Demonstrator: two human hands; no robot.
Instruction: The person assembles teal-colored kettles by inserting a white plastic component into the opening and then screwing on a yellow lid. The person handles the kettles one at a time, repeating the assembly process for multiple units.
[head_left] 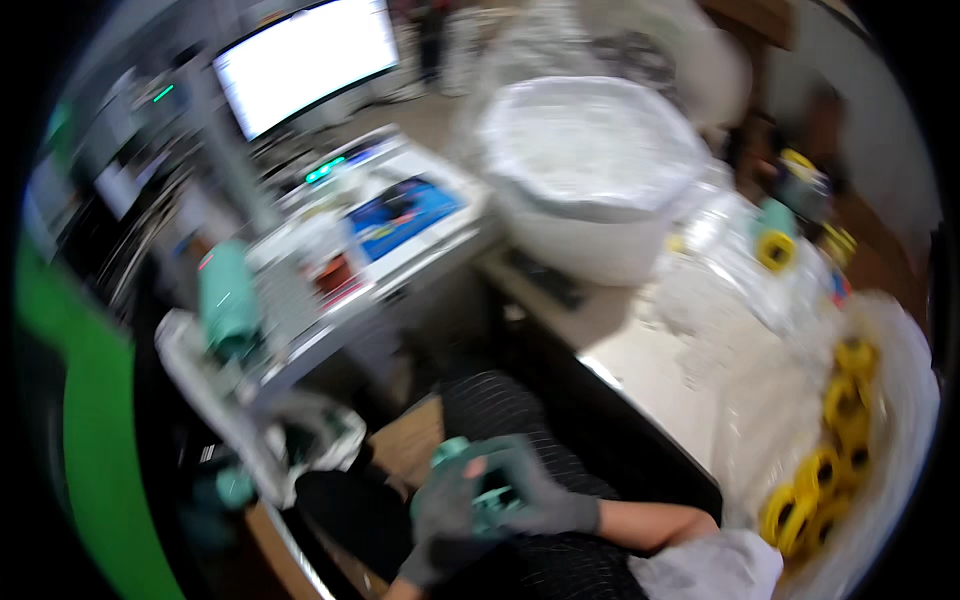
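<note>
Both my hands wear grey gloves and are close together above my lap. My left hand [440, 515] is closed around a teal plastic part [492, 505], and my right hand [548, 497] grips it from the other side. Blur and the fingers hide its full shape and kind. Dark striped clothing [490, 405] covers my legs just beyond the hands. Left of them, a white bag [335, 440] hangs open below the bench, with teal pieces near it.
A teal cylinder [228, 295] stands at the left end of a white bench machine [420, 265] with a blue mat. Behind is a lit monitor [305, 65]. A lined white tub [590, 235] sits centre right. Yellow rings [820, 475] lie in clear plastic at the right.
</note>
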